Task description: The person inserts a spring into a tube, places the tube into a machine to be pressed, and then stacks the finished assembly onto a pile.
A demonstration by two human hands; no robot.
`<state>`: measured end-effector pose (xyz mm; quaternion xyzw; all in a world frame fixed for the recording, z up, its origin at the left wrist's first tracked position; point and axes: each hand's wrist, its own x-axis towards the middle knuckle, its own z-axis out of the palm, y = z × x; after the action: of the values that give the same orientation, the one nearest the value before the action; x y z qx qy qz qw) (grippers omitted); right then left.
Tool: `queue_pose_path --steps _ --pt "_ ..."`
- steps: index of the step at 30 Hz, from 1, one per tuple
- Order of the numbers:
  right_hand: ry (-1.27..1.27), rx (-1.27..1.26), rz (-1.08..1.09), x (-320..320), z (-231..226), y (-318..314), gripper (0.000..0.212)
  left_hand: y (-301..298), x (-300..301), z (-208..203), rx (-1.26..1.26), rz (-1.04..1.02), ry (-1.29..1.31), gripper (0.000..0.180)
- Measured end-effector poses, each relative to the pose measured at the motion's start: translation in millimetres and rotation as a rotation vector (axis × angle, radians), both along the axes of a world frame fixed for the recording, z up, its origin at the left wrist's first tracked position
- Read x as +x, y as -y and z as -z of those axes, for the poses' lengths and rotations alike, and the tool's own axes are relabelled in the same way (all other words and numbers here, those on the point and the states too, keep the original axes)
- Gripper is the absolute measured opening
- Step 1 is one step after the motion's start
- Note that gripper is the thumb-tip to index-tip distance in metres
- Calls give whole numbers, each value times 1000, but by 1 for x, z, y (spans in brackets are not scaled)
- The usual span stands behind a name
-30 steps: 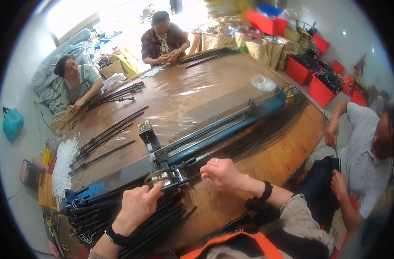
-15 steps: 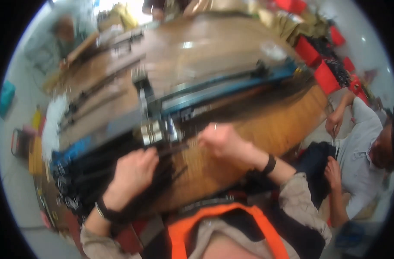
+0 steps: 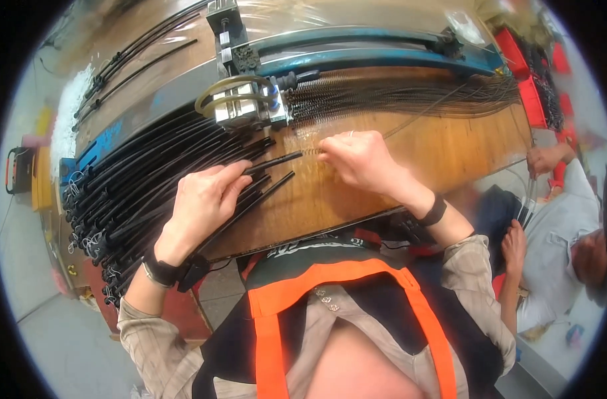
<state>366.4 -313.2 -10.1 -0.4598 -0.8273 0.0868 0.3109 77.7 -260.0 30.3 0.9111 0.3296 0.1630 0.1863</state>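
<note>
Above the wooden table (image 3: 463, 136), near its front edge, two hands at work. Left hand (image 3: 207, 206) closed round a black rod (image 3: 277, 161), thumb and fingers pinching it, tip poking out to the right. Right hand (image 3: 360, 159) fingers curled, pinching a thin spring (image 3: 311, 151) at that tip; spring and rod are in line and look to be touching, though the spot is too small to say if one sits inside the other. Rod is held just over the table, in front of the metal block (image 3: 237, 113), which has a looped hose (image 3: 227, 85) on top. More black rods (image 3: 117, 206) lie side by side on the left, beneath and beyond the left hand, white ties (image 3: 94, 246) at their far-left ends. Bundle of long springs (image 3: 396, 96) spreads to the right of the block, in front of a blue rail (image 3: 383, 61). Red bins (image 3: 511, 52) past the table's right end. Co-worker (image 3: 559, 256) at right, grey shirt, both hands on thin tubes (image 3: 528, 207).
</note>
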Motion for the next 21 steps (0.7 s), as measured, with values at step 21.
queue_pose_path --steps 21 --pt "-34 54 -14 -16 21 6 20 13 7 26 50 1 -32 19"
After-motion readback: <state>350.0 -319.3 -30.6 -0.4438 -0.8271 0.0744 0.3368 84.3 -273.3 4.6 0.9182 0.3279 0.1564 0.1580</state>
